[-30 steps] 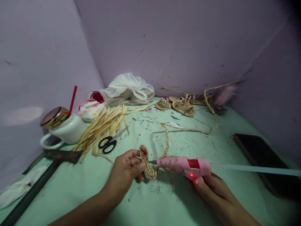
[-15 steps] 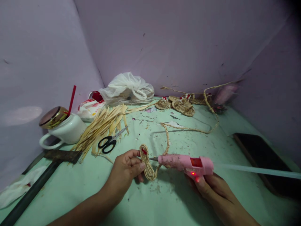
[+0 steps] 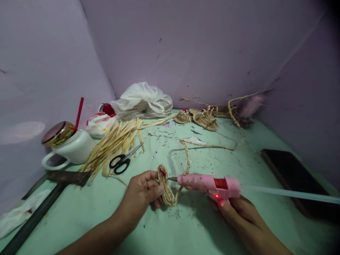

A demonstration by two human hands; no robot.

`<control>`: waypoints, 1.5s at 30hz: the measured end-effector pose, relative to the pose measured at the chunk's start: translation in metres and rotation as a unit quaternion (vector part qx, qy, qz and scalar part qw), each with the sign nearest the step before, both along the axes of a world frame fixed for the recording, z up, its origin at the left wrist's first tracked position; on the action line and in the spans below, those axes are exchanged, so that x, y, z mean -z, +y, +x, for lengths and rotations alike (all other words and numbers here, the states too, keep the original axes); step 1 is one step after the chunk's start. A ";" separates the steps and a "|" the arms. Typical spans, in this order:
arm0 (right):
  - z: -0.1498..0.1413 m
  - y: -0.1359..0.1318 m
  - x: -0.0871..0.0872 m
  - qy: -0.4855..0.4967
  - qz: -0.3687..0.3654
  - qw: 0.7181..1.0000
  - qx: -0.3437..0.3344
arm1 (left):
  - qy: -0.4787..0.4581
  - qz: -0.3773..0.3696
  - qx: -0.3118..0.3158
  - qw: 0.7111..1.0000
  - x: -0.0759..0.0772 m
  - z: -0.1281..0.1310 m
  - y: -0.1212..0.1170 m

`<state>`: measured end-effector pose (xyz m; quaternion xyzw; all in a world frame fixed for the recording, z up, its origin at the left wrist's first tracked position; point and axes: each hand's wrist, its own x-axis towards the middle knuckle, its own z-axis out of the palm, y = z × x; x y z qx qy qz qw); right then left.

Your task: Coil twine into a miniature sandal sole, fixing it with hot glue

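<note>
Between thumb and fingers, my left hand (image 3: pixel 145 189) holds a small oval coil of braided straw rope (image 3: pixel 166 191) with a red mark near its top. The loose braid (image 3: pixel 188 156) runs from the coil, behind the glue gun, and back across the table. My right hand (image 3: pixel 239 212) grips a pink hot glue gun (image 3: pixel 207 183) with its red light on. The metal nozzle points left, at the coil's right edge; whether it touches cannot be made out. A long clear glue stick (image 3: pixel 289 193) sticks out of the gun's rear.
Black-handled scissors (image 3: pixel 123 162) and straw strips (image 3: pixel 114 141) lie left, near a white mug (image 3: pixel 75 147) and a hammer-like tool (image 3: pixel 63 180). A plastic bag (image 3: pixel 145 101) and woven straw pieces with beads (image 3: pixel 204 119) sit along the back wall. A dark phone (image 3: pixel 289 173) rests right.
The whole view has shifted slightly. Both hands, the coil and the glue gun keep nearly the same positions relative to each other.
</note>
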<state>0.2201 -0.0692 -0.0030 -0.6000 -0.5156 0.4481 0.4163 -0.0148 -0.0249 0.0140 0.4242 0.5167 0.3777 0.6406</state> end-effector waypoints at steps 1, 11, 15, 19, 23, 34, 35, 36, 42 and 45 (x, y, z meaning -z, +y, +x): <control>0.000 0.000 0.000 0.000 0.000 1.000 -0.004 | 0.001 -0.001 -0.001 1.000 0.000 0.000 0.000; 0.004 0.007 -0.001 -0.014 0.029 0.998 -0.054 | -0.009 -0.006 0.002 1.000 0.000 0.001 0.000; 0.005 0.010 0.000 -0.002 0.034 0.995 -0.092 | -0.013 -0.006 0.006 1.000 -0.001 0.001 0.000; 0.002 0.006 -0.002 0.004 0.018 0.999 -0.047 | -0.011 -0.010 0.003 1.000 -0.001 0.002 0.000; 0.001 0.003 -0.001 -0.017 0.025 0.999 -0.026 | -0.009 -0.011 0.004 1.000 -0.001 0.002 0.001; 0.008 0.008 0.010 -0.043 0.046 0.996 -0.059 | 0.008 -0.007 0.010 1.000 0.001 0.002 0.001; 0.007 0.008 0.009 -0.039 0.049 0.996 -0.058 | 0.009 -0.006 0.011 1.000 0.001 0.002 0.001; 0.006 0.009 0.008 -0.033 0.049 0.997 -0.058 | 0.010 -0.006 0.012 1.000 0.001 0.002 0.001; 0.004 0.008 0.005 -0.017 0.047 0.997 -0.053 | 0.008 -0.010 0.012 1.000 -0.002 0.002 0.001; 0.001 0.007 0.004 -0.010 0.051 0.998 -0.043 | 0.012 -0.007 0.016 1.000 -0.003 0.002 0.000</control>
